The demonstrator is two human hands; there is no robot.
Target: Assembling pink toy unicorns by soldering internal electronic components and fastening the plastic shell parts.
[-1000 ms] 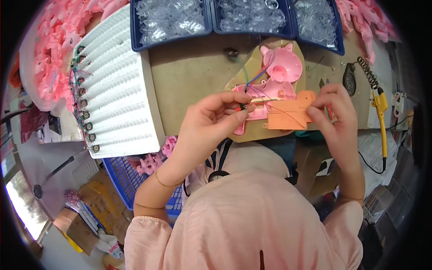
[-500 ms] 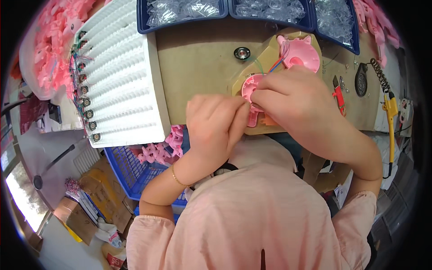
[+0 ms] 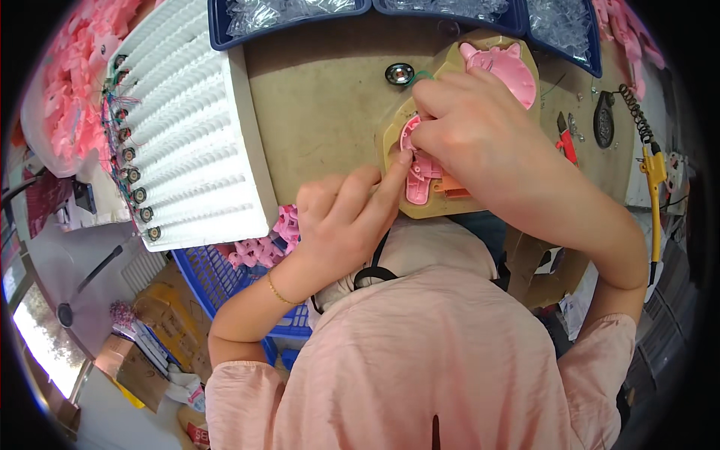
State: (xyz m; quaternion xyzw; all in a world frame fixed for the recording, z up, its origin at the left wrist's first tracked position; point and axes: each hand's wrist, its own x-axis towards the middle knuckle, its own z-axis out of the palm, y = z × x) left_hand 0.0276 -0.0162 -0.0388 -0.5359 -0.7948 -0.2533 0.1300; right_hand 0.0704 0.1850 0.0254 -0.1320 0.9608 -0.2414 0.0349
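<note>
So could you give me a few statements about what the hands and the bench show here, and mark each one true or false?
1. The right hand presses on a pink plastic part lying on the tan jig. True.
2. The left hand holds the yellow soldering iron. False: the iron lies untouched at the right; the left forefinger touches the pink part.
3. A white ridged tray lies left of the jig. True.
4. The blue bins at the far edge hold pink parts. False: they hold clear pieces.
5. A small round speaker lies on the bench beyond the hands. True.
</note>
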